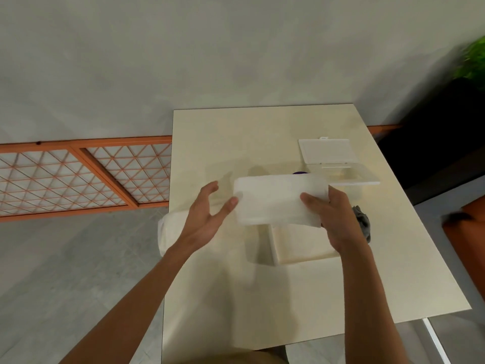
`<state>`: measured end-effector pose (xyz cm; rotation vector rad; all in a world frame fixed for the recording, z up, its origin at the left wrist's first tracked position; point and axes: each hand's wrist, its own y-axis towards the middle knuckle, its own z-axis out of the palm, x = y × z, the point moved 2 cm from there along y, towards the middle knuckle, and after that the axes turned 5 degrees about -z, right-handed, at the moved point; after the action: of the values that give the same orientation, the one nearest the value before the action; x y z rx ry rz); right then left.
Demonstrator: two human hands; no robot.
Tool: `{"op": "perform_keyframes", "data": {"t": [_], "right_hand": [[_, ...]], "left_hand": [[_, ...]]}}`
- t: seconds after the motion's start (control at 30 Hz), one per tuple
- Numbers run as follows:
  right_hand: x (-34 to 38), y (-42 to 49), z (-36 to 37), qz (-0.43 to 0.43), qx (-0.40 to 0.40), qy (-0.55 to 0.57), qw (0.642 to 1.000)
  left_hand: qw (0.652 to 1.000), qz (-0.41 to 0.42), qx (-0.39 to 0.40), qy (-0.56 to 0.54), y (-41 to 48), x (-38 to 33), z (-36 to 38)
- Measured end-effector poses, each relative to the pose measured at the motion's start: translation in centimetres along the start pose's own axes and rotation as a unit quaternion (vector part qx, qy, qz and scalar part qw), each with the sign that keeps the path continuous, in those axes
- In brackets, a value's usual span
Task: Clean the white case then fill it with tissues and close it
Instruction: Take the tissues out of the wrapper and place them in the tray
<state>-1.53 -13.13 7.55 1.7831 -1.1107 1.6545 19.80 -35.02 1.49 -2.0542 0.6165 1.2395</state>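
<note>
White soft wrapping (168,232) is left at the cream table (236,143)'s edge. The left hand (207,214) is held open, fingers spread, thumb just at the flat stack of soft white tissues (278,200), seemingly to steady it. Its right end is pinched by the right hand (333,219). A crumpled grey cloth (363,222) is seen beside that wrist; farther right, the rigid white plastic case (341,164) is laid open, apparently for filling.
</note>
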Motion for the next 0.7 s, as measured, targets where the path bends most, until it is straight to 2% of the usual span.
{"op": "perform_keyframes", "data": {"t": [0.13, 0.23, 0.43, 0.5, 0.6, 0.7], "right_hand": [[-0.2, -0.8, -1.2, 0.009, 0.022, 0.056, 0.998], [-0.4, -1.2, -1.1, 0.019, 0.029, 0.079, 0.996], [-1.8, -1.4, -2.8, 0.042, 0.035, 0.095, 0.994], [-2.4, -1.3, -4.4, 0.034, 0.03, 0.052, 0.998], [-2.8, -1.4, -6.5, -0.02, -0.01, -0.041, 0.999], [-4.2, -1.4, -8.1, -0.065, -0.038, -0.089, 0.993]], "left_hand": [[0.979, -0.074, 0.04, -0.185, 0.2, -3.9, 2.7], [0.966, -0.083, 0.058, -0.238, -0.1, -5.8, 4.9], [0.973, -0.073, 0.074, -0.206, -0.6, -6.5, 8.4], [0.98, -0.055, 0.072, -0.179, -1.1, -6.9, 9.4], [0.992, -0.004, 0.029, -0.123, -2.1, -7.7, 10.8], [0.992, 0.023, -0.005, -0.127, -3.1, -8.1, 13.0]]}}
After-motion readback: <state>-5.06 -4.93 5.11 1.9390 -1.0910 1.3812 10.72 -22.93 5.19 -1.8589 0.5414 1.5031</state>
